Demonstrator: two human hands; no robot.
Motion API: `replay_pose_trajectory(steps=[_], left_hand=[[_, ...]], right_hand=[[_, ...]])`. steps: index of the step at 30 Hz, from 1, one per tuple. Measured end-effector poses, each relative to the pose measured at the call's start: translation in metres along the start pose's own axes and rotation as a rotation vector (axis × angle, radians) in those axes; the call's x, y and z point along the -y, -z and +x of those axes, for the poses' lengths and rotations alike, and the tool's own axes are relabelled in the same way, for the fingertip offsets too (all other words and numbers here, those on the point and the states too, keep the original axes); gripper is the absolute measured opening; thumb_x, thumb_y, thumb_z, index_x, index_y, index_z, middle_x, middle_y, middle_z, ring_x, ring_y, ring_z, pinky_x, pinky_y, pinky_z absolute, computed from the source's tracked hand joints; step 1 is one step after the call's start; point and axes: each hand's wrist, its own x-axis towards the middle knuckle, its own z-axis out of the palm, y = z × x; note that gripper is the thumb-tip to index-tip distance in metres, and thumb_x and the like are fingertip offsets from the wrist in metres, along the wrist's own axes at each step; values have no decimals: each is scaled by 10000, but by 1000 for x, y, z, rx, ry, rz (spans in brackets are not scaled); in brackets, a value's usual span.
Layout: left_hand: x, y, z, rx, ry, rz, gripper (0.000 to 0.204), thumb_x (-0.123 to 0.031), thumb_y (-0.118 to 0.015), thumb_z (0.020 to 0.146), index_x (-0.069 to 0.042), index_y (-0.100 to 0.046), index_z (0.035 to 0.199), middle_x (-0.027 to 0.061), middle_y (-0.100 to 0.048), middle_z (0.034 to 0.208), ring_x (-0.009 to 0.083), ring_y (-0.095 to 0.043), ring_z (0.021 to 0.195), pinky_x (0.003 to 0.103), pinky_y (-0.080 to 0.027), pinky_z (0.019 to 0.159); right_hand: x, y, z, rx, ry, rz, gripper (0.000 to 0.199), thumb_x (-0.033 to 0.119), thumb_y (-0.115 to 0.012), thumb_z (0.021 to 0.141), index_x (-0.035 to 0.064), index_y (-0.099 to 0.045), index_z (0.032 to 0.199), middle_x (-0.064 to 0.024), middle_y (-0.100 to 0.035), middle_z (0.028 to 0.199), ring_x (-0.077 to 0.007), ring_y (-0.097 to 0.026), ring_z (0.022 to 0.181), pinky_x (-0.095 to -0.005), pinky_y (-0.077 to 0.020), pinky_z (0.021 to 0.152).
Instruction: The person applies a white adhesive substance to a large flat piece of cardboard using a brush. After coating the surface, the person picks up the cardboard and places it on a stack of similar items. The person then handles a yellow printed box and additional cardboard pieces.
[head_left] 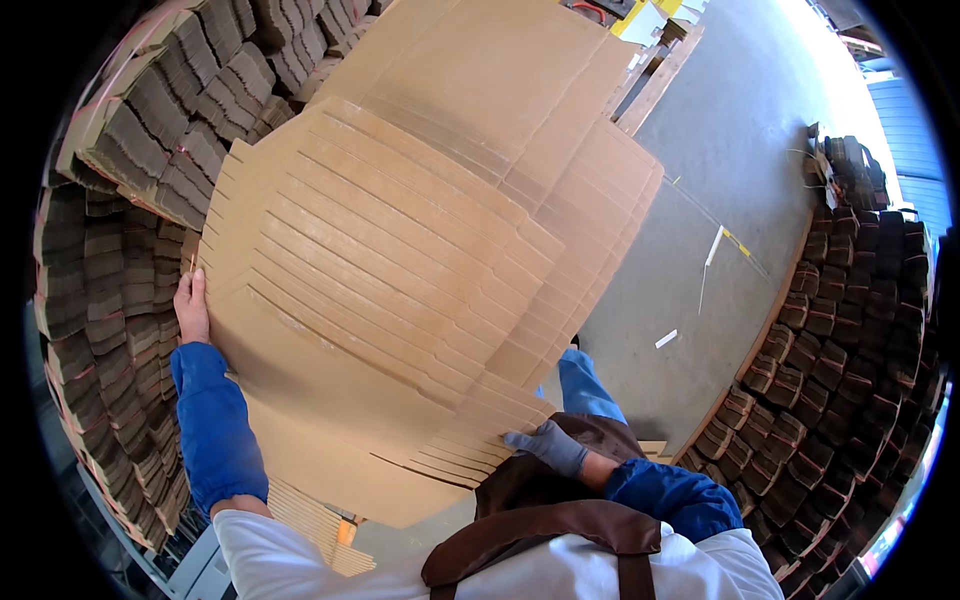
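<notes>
Slotted brown cardboard sheets [370,250], layered and overlapping, spread in front of person, between both hands. Bare left hand [192,306] gripping sheets' left edge. Right hand [550,447] in grey glove, closed on near right corner of sheets, beside brown apron [520,482]. Strapped cardboard bundles [140,130] piled along left. Darker bundle stack [830,370] on right, across grey floor [640,290]. White strip [666,339] lying on floor.
</notes>
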Motion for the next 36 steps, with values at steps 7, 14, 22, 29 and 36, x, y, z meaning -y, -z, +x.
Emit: replay_pose_trajectory(steps=[7,14,22,29,36], left_hand=[[-19,-1,4,48,-25,103,290,-283,-563,951,1,-618,926,1,-577,838,90,-477,788,241,-411,732],[-44,-9,29,60,-188,93,223,-219,-510,984,-16,-596,955,-4,-586,893,80,-494,838,241,-434,766],[-152,-41,78,187,-343,218,340,-310,-455,1010,8,-574,982,27,-584,912,117,-493,857,258,-424,803],[-317,-129,124,366,-506,295,457,-336,-444,1010,30,-534,1268,98,-578,1208,167,-523,1086,281,-389,968],[-514,-309,109,657,-739,279,474,-373,-438,1006,20,-551,1246,82,-590,1163,153,-535,1052,269,-407,935]], right_hand=[[-19,6,-6,-10,-17,-54,383,226,-678,886,-15,-604,1174,-76,-649,1083,-145,-603,972,-286,-506,839],[-39,23,-4,63,256,-39,328,180,-684,882,21,-622,1162,-42,-664,1050,-123,-603,942,-290,-515,815],[-56,43,-28,62,346,125,371,266,-684,882,-14,-637,1121,-32,-670,979,-113,-600,868,-301,-507,783],[-46,61,-95,-54,527,265,510,390,-698,845,-83,-636,1026,-100,-663,919,-147,-573,799,-310,-481,705],[-56,80,-137,-200,427,349,589,414,-709,822,-101,-591,1083,-112,-643,949,-150,-586,836,-293,-504,683]])
